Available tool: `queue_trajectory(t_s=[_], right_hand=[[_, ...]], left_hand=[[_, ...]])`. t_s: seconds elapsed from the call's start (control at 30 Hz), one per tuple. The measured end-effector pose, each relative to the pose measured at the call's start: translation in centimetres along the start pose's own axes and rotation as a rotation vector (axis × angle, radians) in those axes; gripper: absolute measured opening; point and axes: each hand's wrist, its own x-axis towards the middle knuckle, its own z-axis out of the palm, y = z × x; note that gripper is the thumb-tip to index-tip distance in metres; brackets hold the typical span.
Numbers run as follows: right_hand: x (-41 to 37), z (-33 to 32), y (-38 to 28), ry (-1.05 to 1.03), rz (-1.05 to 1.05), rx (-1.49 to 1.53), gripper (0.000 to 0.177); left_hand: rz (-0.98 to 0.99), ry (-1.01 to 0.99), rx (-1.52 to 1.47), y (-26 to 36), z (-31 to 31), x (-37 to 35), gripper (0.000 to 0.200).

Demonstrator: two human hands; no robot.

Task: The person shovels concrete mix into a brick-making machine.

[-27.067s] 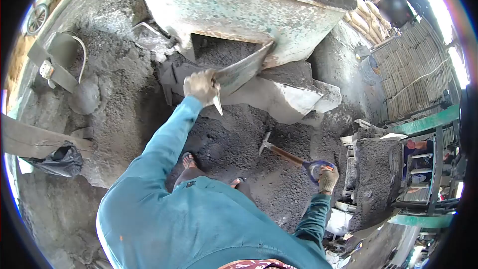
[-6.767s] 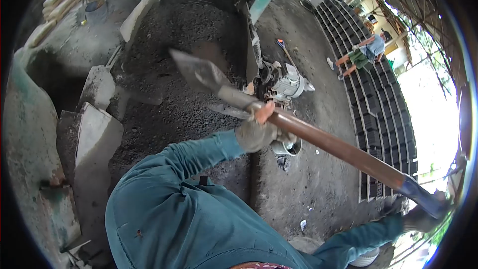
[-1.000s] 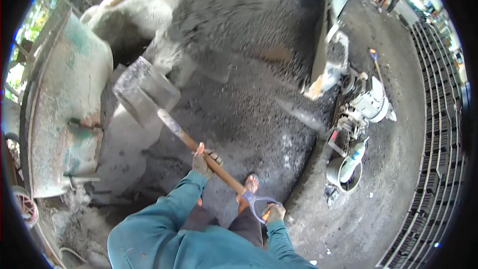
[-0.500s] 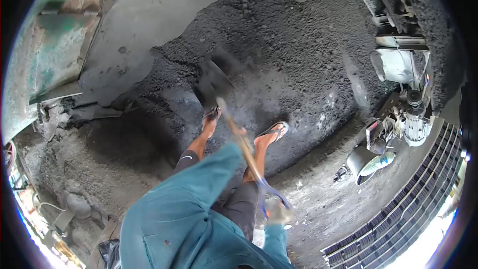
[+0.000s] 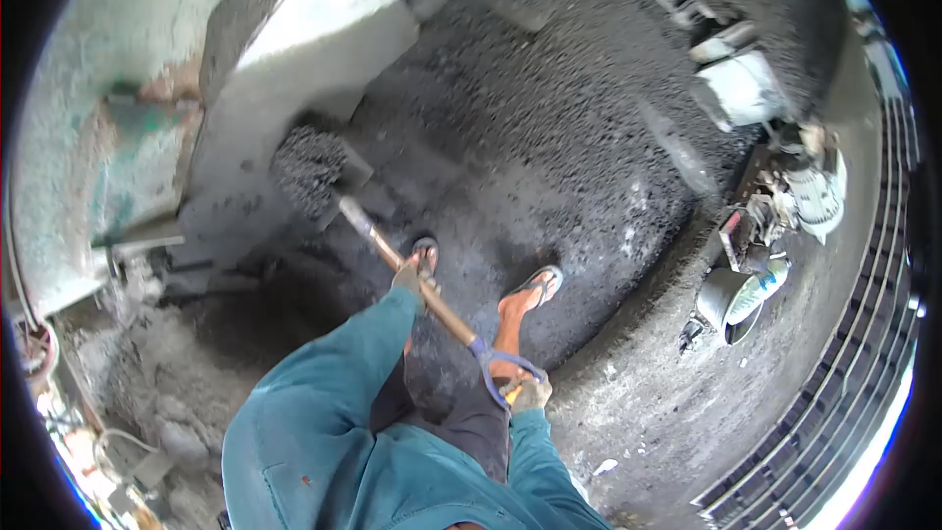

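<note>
A shovel runs diagonally across the middle of the view, its wooden shaft ending in a blue D-shaped grip. My left hand is wrapped round the shaft about midway. At the near end, my right hand closes on the D-grip. Dark, coarse, gravel-like material is heaped on the blade and hides most of it. The blade is over the left side, by a pale grey slab. More of the dark loose material covers the ground beyond my feet.
My sandalled feet stand on the dark ground, the right foot nearer the low kerb. A motor and a tipped bucket are on the right. A dark pit lies left of my legs; a stained metal panel stands beyond.
The shovel blade has swung left, from near my left foot toward the grey slab, and now visibly carries a heap. Both hands moved with it. The view has turned slightly.
</note>
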Motion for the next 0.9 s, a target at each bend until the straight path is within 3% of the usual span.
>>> queue_trajectory(t_s=[0.03,0.17,0.27,0.37,0.53,0.63,0.67,0.7,0.77,0.83,0.9], right_hand=[[0.0,-1.6,-0.3,-0.041,0.019,0.051,0.017],[2.9,-6.4,-0.8,-0.008,0.023,0.187,0.019],[2.5,-6.6,-5.5,-0.085,0.046,0.228,0.015],[5.4,-4.7,-9.0,-0.026,0.220,0.289,0.015],[5.2,-2.2,-15.7,-0.404,0.436,0.107,0.010],[4.7,-5.3,-15.6,-0.068,0.280,0.141,0.008],[4.5,-7.1,-16.0,0.018,0.273,0.012,0.008],[4.5,-9.2,-15.2,0.001,0.231,0.063,0.008],[1.7,-12.3,-13.7,0.044,-0.043,0.117,0.004],[-1.8,-12.5,-14.8,0.239,-0.002,0.132,0.015],[-3.1,-12.8,-15.2,0.587,-0.061,-0.070,0.018]], left_hand=[[-0.012,-0.082,0.004,0.0,0.9,-2.3,0.024],[0.055,-0.021,0.046,-0.7,10.2,-13.8,0.026],[0.144,-0.188,0.118,-1.4,18.0,-22.8,0.028],[0.318,-0.422,0.186,-1.8,25.3,-27.9,0.030],[0.551,-0.567,0.396,-1.5,31.7,-32.0,0.032],[0.329,-0.555,0.319,-3.1,30.2,-30.3,0.031],[0.257,-0.601,0.289,-4.0,28.9,-27.9,0.030],[0.161,-0.531,0.250,-5.1,28.2,-26.2,0.032],[-0.040,-0.361,0.147,-8.1,26.1,-22.3,0.037],[-0.200,-0.220,0.182,-11.6,23.7,-17.4,0.036],[-0.387,-0.144,0.174,-14.7,23.7,-13.7,0.029]])
